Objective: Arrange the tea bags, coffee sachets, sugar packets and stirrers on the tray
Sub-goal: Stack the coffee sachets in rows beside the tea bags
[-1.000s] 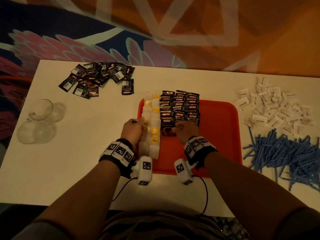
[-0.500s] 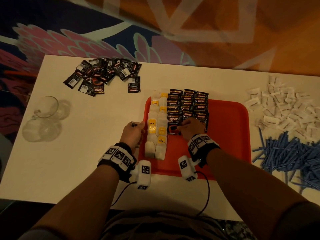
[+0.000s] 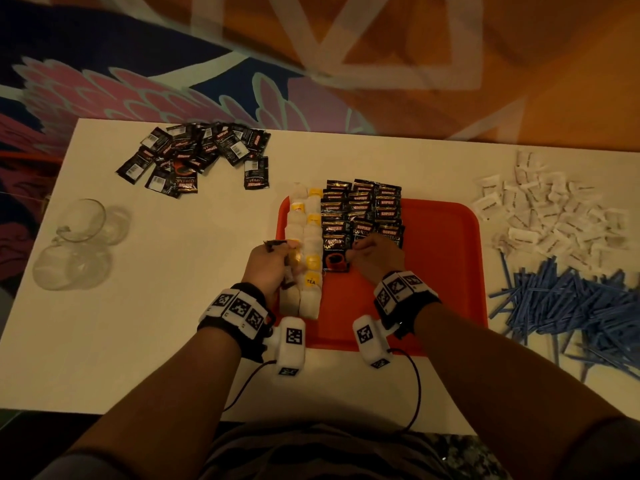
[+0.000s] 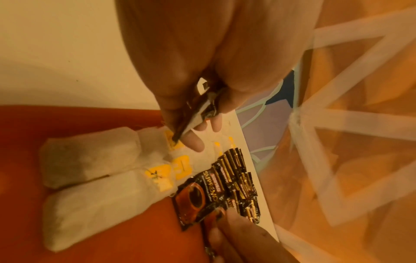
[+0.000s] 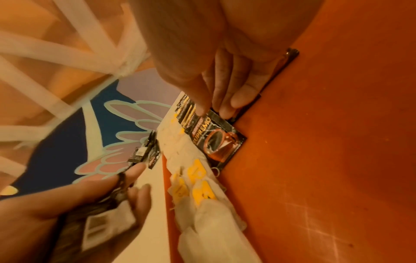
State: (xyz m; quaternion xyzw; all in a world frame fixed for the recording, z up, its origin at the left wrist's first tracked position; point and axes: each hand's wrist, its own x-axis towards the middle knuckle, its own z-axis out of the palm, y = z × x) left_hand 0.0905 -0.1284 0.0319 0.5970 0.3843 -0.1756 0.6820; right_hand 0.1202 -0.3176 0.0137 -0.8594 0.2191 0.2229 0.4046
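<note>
The red tray (image 3: pixel 443 271) holds two columns of white tea bags (image 3: pixel 311 237) along its left side. Rows of black coffee sachets (image 3: pixel 363 209) lie beside them. My left hand (image 3: pixel 277 247) hovers over the tea bags and grips a small stack of coffee sachets (image 4: pixel 198 110). My right hand (image 3: pixel 356 252) rests its fingertips on the tray at the right edge of the front coffee sachet (image 3: pixel 334 261), which lies flat with its cup picture up (image 5: pixel 216 140). Another sachet lies partly hidden under that hand.
A loose pile of coffee sachets (image 3: pixel 194 157) lies at the table's back left. Two glass cups (image 3: pixel 79 220) stand at the left edge. White sugar packets (image 3: pixel 554 216) and blue stirrers (image 3: pixel 571 299) are heaped to the right of the tray.
The front sachet of the left coffee column now lies uncovered on the tray, and my right hand has shifted slightly right of it. My left hand keeps its stack in place.
</note>
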